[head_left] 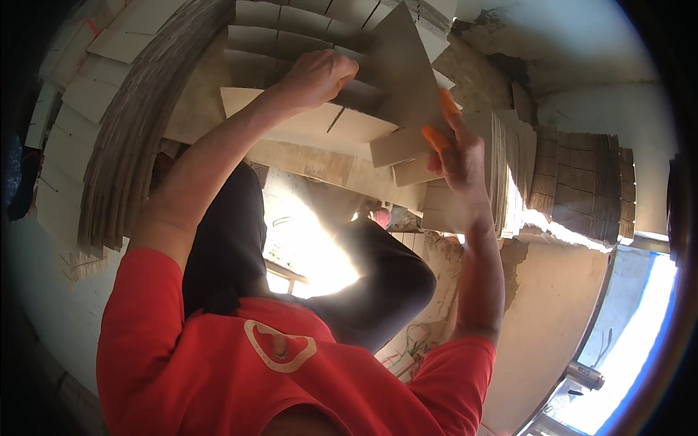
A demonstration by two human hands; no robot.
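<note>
My right hand (462, 156), with orange covers on its fingers, grips the right edge of a plain grey-brown cardboard sheet (407, 69). This sheet stands tilted, its pointed corner toward the top. Left of it, my left hand (316, 78) is closed over rows of cardboard strips; what its fingers hold is hidden. An orange cover shows on one of its fingertips. Beneath that hand, a cardboard strip (298, 120) with a dark slot lies across the near side of the rows. Smaller cardboard pieces (400, 145) jut out under the tilted sheet.
A tall curved stack of cardboard strips (138, 138) rises at the left. More cardboard bundles (578, 182) stand at the right, beside a pale wall (603, 65). My dark-trousered knees (385, 283) are below the work surface. A metal cylinder (585, 376) sits at the lower right.
</note>
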